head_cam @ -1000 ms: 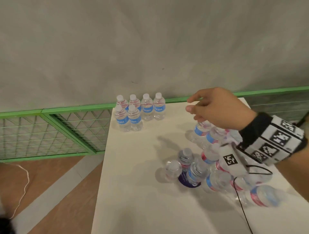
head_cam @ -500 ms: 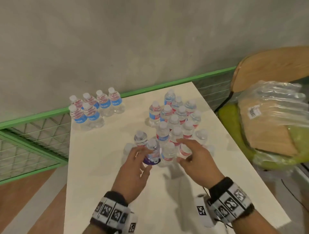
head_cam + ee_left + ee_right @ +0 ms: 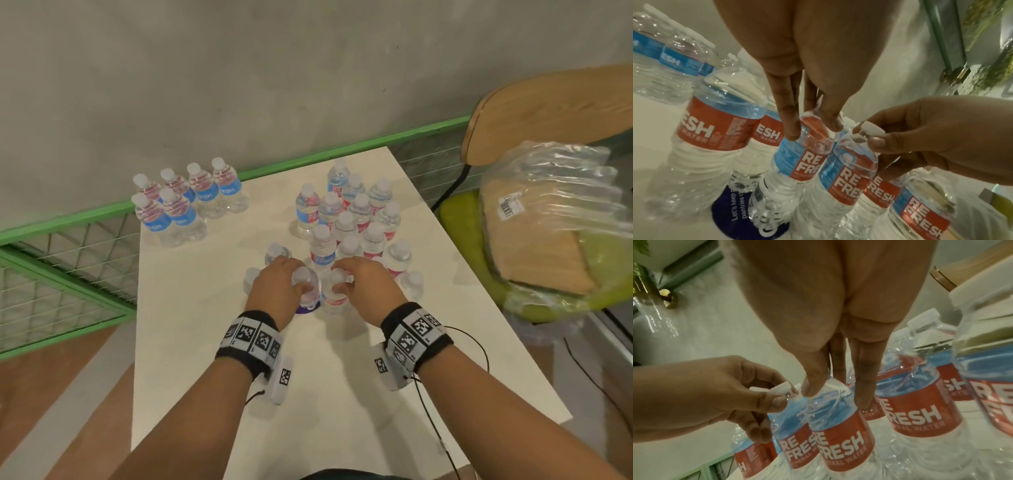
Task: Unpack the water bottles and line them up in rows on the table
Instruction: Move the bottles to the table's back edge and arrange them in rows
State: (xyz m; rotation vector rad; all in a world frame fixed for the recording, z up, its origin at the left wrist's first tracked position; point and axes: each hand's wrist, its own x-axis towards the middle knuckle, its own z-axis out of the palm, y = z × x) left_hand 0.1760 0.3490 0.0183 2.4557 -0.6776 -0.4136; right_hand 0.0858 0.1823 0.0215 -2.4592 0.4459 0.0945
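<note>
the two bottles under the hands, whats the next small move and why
Probably lift both straight up out of the loose cluster and carry them to the lined-up group at the far left corner. The left hand pinches one bottle at its neck, the right hand another. Neighbours stand tight around them, so a sideways pull might topple some.

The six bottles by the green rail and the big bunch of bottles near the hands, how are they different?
The six bottles stand in two neat rows at the table's far left corner, untouched. The big bunch is crowded and uneven, and the left hand and right hand each grip a bottle at its near edge. Both groups are upright, capped, clear bottles.
</note>
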